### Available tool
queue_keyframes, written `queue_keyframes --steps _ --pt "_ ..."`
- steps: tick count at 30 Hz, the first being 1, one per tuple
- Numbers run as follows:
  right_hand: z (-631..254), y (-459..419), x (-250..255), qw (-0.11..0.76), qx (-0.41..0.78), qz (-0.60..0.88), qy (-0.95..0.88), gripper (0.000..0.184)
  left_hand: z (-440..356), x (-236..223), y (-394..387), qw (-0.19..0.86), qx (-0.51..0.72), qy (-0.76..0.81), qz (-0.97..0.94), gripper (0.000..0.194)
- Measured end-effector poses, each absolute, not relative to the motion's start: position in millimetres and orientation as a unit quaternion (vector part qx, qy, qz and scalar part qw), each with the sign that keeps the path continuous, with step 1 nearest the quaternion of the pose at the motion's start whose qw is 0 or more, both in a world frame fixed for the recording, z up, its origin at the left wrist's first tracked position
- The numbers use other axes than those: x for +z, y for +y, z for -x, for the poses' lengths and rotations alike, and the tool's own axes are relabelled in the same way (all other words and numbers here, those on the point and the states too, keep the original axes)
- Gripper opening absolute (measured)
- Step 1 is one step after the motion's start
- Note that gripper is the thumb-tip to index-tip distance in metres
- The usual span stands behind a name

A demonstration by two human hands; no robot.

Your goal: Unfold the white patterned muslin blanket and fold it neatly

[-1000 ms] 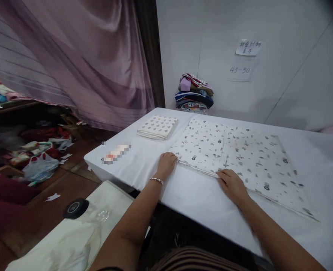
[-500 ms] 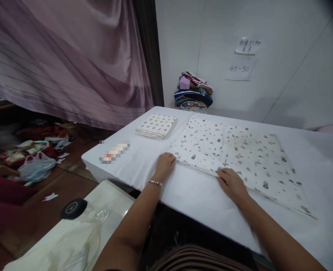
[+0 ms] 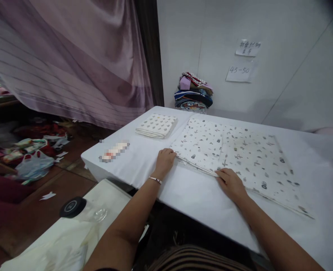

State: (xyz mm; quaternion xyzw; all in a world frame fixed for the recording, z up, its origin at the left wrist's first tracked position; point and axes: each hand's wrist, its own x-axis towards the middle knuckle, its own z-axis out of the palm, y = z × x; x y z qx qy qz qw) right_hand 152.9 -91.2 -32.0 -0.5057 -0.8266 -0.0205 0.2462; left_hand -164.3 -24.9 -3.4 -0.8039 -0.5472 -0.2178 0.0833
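A white cloth (image 3: 200, 145) printed with small grey and brown figures lies flat and folded in layers on the white-covered table (image 3: 194, 199). My left hand (image 3: 165, 162) is closed on its near left corner. Farther right along the same near edge, my right hand (image 3: 232, 184) pinches the layers, thumb and fingers together. The cloth's right part (image 3: 262, 162) stretches out past my right hand. To the left, apart from it, rests a folded cream cloth (image 3: 158, 125) with a grey leaf-like print.
A pile of folded fabrics (image 3: 194, 92) stands behind the table against the wall. At lower left a white surface holds a black round lid (image 3: 73, 207) and clear plastic. A pink curtain (image 3: 104, 64) hangs at left; bags (image 3: 34, 165) lie on the floor.
Both hands keep their hold on the cloth's near edge. That edge between them has lifted slightly and now bows, and the cloth's far right corner has shifted a little to the left.
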Motion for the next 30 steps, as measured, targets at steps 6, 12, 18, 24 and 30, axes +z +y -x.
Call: queue_keyframes --steps 6,12,18,24,30 --pt "-153 -91 -33 0.255 -0.019 0.506 -0.824 0.027 165 -7 -26 0.062 -0.139 -0.553 0.819 0.022" --pt "-153 -91 -33 0.244 -0.018 0.51 -0.825 0.027 166 -10 -29 0.036 -0.111 -0.569 0.814 0.024" --pt "-152 -91 -33 0.248 -0.015 0.514 -0.821 0.027 164 0 -27 0.048 -0.13 -0.57 0.81 0.023" --pt "-152 -92 -33 0.249 -0.014 0.518 -0.818 0.027 165 0 -26 0.049 -0.119 -0.564 0.816 0.023" --pt "-153 -91 -35 0.245 -0.015 0.518 -0.819 0.027 168 -8 -29 0.034 -0.097 -0.55 0.829 0.023"
